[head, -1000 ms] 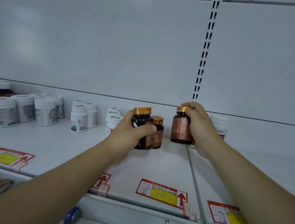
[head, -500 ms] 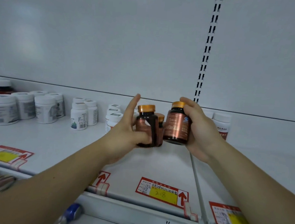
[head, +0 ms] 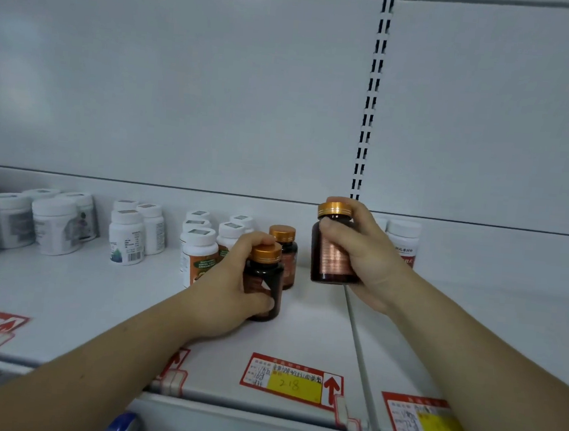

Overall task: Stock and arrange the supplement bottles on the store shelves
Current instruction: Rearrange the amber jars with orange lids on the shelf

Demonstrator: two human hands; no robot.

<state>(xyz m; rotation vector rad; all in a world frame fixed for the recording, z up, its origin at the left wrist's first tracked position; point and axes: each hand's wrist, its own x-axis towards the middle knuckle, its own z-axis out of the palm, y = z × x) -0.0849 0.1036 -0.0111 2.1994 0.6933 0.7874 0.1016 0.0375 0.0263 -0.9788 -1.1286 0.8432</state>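
My left hand (head: 232, 286) grips a dark brown bottle with a gold cap (head: 263, 282) that stands on the white shelf (head: 62, 299). Right behind it stands a second gold-capped brown bottle (head: 284, 255). My right hand (head: 362, 256) holds a third brown bottle with a copper label (head: 331, 250) just to the right, fingers curled over its cap and side. Whether its base touches the shelf, I cannot tell.
White bottles with orange labels (head: 200, 252) stand left of my left hand, with more white bottles (head: 126, 236) and jars (head: 53, 226) further left. A white bottle with a red label (head: 403, 241) stands behind my right hand. Red and yellow price tags (head: 292, 381) line the front edge.
My left hand has lowered its bottle onto the shelf in front of the standing one, fingers now over the cap. My right hand has moved its bottle rightwards, away from the pair.
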